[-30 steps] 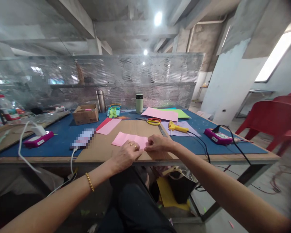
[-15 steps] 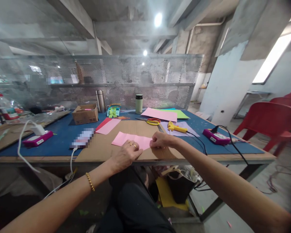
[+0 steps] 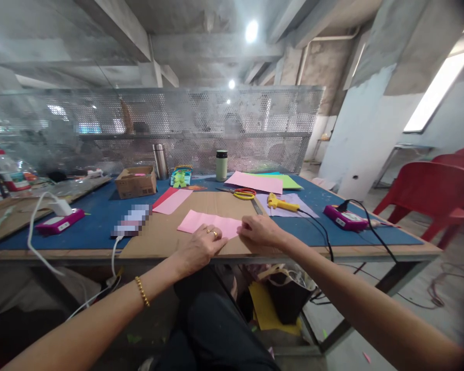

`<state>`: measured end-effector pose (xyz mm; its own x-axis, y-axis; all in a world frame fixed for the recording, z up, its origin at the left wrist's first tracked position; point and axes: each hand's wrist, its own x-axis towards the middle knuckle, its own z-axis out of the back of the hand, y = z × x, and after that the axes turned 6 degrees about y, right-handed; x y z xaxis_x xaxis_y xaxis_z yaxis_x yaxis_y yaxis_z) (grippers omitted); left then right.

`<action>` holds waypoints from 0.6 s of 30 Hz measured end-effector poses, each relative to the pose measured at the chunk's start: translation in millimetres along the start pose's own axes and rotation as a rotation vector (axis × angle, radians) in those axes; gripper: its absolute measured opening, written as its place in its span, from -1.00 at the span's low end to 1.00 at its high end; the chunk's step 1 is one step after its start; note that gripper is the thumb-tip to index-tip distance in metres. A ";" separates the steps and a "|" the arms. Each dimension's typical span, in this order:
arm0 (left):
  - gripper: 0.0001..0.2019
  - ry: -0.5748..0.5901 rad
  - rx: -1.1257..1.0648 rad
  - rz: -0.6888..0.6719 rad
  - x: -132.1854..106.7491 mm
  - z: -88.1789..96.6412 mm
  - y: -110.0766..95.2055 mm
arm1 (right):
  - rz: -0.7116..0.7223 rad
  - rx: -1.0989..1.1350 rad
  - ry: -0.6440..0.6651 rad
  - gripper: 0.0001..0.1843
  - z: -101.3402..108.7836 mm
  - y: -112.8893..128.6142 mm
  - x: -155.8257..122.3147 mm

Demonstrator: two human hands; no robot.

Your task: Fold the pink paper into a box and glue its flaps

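A creased strip of pink paper (image 3: 193,221) lies on a brown cardboard sheet (image 3: 154,245) at the table's front edge. My left hand (image 3: 203,245) presses on its near middle, fingers bent and together, holding it down. At the strip's right end my right hand (image 3: 261,230) is curled closed, its fingers pinching the paper's edge. Both hands partly hide the strip. Just beyond the right hand, a narrow grey metal strip (image 3: 257,207) rests on the cardboard. A yellow glue gun (image 3: 282,203) lies on lilac paper (image 3: 307,206) to the right.
Yellow-handled scissors (image 3: 244,194) and stacked coloured sheets (image 3: 253,181) lie farther back. A green flask (image 3: 221,166), steel flask (image 3: 161,162) and cardboard box (image 3: 136,182) stand behind. Purple power boxes (image 3: 345,217) with cables sit on both sides, with a phone (image 3: 132,220) at left.
My right hand has shifted very slightly left along the paper's right end, uncovering more of the grey metal strip. My left hand and the pink paper stay nearly still.
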<state>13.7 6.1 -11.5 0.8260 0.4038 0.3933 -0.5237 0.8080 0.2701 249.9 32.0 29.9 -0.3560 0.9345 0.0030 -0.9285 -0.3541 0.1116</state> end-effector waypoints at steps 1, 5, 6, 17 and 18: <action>-0.72 0.001 -0.019 0.019 0.2 0.8 -1.9 | -0.010 -0.003 0.013 -0.70 -0.7 -1.4 1.7; -0.78 -0.034 -0.149 0.232 8.2 3.7 -16.3 | -0.002 0.013 0.097 -0.70 2.5 -13.0 11.8; -0.80 -0.047 -0.176 0.314 12.2 4.2 -19.9 | 0.002 0.017 0.111 -0.70 3.6 -15.0 13.7; -0.72 0.343 -0.312 0.819 48.3 18.1 -17.1 | -0.015 -0.005 0.118 -0.68 3.5 -13.0 12.1; -0.71 0.363 -0.326 0.826 49.9 18.6 -16.7 | -0.018 -0.007 0.115 -0.68 4.1 -12.1 11.2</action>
<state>59.8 4.7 20.0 0.2652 0.9634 0.0386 -0.9310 0.2663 -0.2495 257.6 46.9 32.6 -0.3488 0.9303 -0.1133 -0.9354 -0.3380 0.1041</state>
